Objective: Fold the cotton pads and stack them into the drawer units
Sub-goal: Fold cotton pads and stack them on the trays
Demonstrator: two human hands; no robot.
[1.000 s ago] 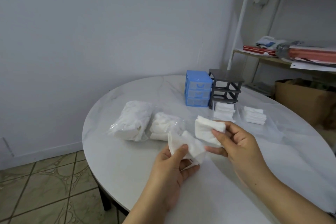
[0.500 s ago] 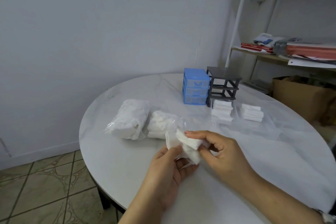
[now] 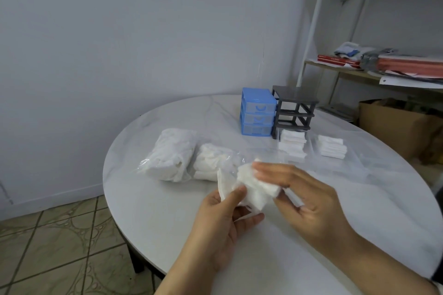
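Above the near part of the round white table (image 3: pixel 148 211) both my hands hold a white cotton pad (image 3: pixel 251 187). My left hand (image 3: pixel 223 218) pinches its left part with thumb on top. My right hand (image 3: pixel 309 201) grips its right part, fingers laid over it. Two bags of loose pads (image 3: pixel 172 153) (image 3: pixel 215 163) lie behind my hands. At the far edge stand a blue drawer unit (image 3: pixel 257 112) and a dark grey drawer frame (image 3: pixel 294 110). Two stacks of folded pads (image 3: pixel 292 142) (image 3: pixel 332 146) sit in front of the grey frame.
A clear plastic sheet (image 3: pixel 383 175) covers the right half of the table. A metal shelf (image 3: pixel 359 72) with books and papers stands at the right, a cardboard box (image 3: pixel 398 124) beneath it. Tiled floor (image 3: pixel 48 246) lies to the left.
My right hand has brought its part of the pad in and laid it over the part in my left hand, so the pad is now bunched between both hands.
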